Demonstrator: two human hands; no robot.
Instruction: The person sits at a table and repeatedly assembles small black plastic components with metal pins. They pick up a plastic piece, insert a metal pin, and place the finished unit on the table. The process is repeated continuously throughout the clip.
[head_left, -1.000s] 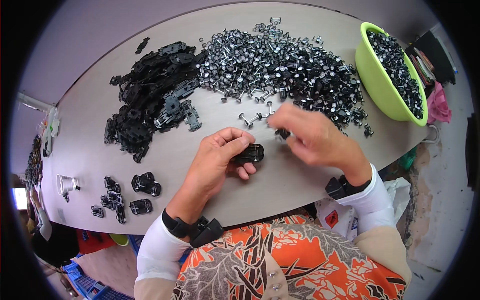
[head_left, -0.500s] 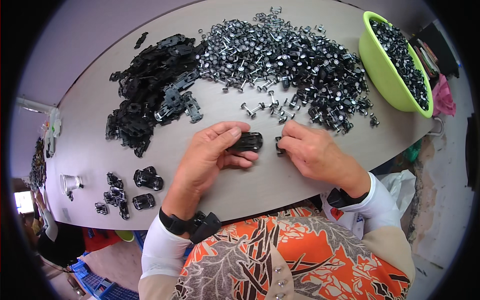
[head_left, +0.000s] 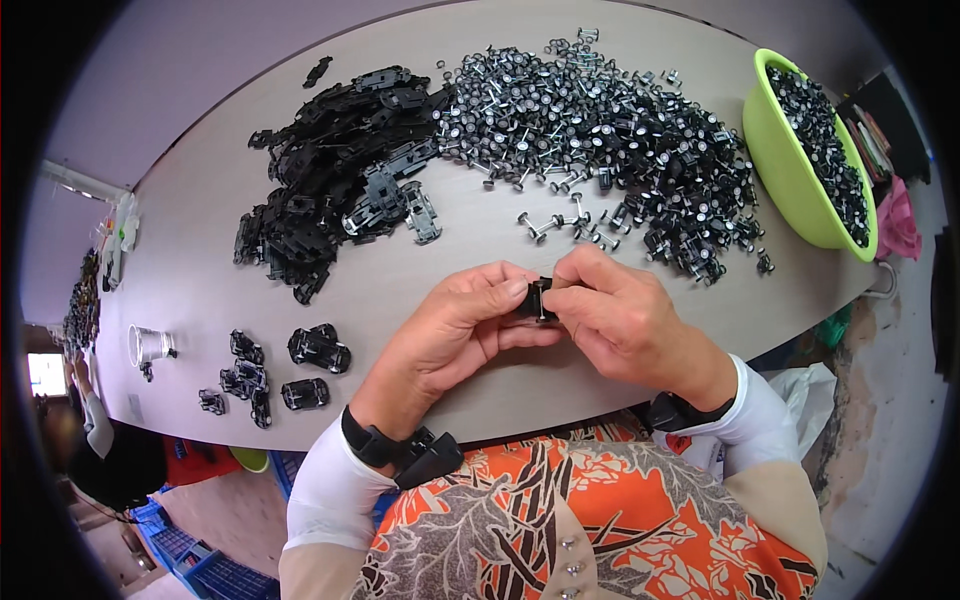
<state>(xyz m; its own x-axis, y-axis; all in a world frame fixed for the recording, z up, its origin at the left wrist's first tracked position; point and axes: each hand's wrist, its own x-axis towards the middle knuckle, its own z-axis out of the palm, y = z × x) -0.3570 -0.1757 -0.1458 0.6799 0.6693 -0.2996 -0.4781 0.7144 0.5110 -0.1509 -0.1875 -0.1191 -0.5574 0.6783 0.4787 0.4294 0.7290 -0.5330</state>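
My left hand (head_left: pixel 450 318) is closed around a black toy car chassis (head_left: pixel 524 300), which is mostly covered by the fingers. At its right end, my right hand (head_left: pixel 628 312) pinches a small wheel axle (head_left: pixel 543 301) and presses it against the chassis. The two hands meet over the near middle of the table. Just beyond them are loose wheel axles (head_left: pixel 541 230), and a large heap of wheel axles (head_left: pixel 560 115) lies farther back. A heap of black chassis (head_left: pixel 345 150) spreads to the left of it.
Several chassis with wheels (head_left: pixel 319 347) sit at the near left, beside a clear plastic cup (head_left: pixel 151 343). A lime green basin (head_left: pixel 795 165) full of wheel axles stands at the right. Another person's arm (head_left: pixel 96 415) shows at the far left edge.
My right hand has come left to the chassis, bringing the wheel axle against it. Before, the hands were apart. The whole view has shifted a little.
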